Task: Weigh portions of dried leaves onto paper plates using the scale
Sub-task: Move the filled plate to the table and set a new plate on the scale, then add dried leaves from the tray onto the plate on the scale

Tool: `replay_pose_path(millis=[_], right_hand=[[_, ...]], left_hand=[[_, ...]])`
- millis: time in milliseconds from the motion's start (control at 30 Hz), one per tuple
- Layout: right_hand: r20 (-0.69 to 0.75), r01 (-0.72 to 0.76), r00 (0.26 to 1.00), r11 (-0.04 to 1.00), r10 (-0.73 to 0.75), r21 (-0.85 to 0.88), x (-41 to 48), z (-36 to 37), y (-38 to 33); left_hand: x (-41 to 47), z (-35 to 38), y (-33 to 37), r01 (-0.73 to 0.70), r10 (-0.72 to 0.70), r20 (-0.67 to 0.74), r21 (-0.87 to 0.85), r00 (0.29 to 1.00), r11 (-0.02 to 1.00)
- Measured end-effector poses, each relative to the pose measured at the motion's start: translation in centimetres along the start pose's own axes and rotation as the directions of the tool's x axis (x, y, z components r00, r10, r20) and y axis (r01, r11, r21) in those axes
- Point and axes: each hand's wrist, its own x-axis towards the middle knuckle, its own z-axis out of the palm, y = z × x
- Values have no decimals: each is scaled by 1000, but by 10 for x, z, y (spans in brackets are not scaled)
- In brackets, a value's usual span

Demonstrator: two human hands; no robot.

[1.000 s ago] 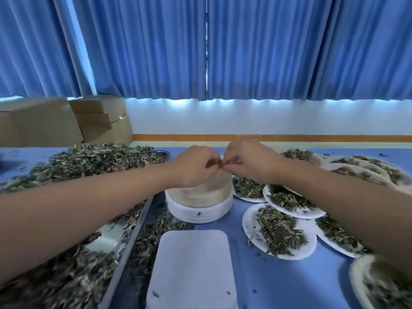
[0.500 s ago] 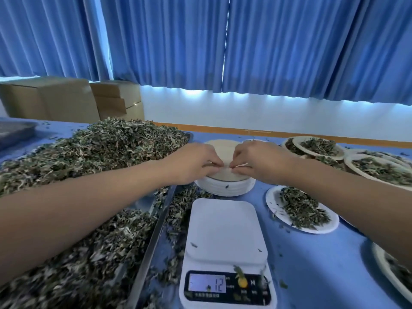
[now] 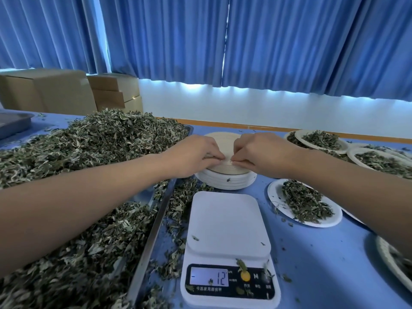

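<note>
now: my left hand (image 3: 193,156) and right hand (image 3: 262,152) meet over the plate stack (image 3: 226,183) just behind the scale (image 3: 226,228), fingers of both pinching its top near edge. dried leaves (image 3: 100,141) heaped at left.

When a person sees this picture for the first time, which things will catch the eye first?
First, the big heap of dried leaves filling the metal tray on the left. Next, the left hand and right hand meet in the middle, pinching at the top of the stack of paper plates. In front stands the white scale, no plate on it, its display showing 12.
</note>
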Motion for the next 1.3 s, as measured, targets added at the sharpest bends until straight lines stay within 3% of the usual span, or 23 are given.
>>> replay_pose_path(millis=[167, 567, 733, 800, 900, 1067, 1200, 1300], right_hand=[[-6, 7, 1000, 994, -8, -105, -1, 5, -7], [-151, -52, 987, 999, 52, 6, -25, -34, -18], [-332, 20, 943, 992, 24, 128, -64, -32, -55], [-430, -49, 896, 987, 110, 150, -83, -17, -66], [-523, -204, 768, 915, 370, 348, -107, 8, -75], [-431, -322, 595, 693, 678, 646, -134, 46, -102], [-320, -374, 492, 528, 810, 762, -144, 58, -108], [-235, -435, 530, 500, 815, 749, -148, 58, -106]], left_hand=[[1, -3, 5, -2, 2, 17, 26, 1000, 1000], [-10, -32, 31, -61, 66, -100, 53, 993, 997], [-56, -34, 58, -216, 215, 20, 147, 976, 965], [-77, -27, 69, -275, 260, 97, 211, 961, 938], [-105, -14, 80, -304, 270, 163, 245, 949, 921], [-133, -6, 88, -285, 273, 117, 94, 955, 954], [-140, -10, 73, -97, 97, -32, -5, 995, 995], [-133, -13, 42, 145, -136, -151, 50, 979, 988]])
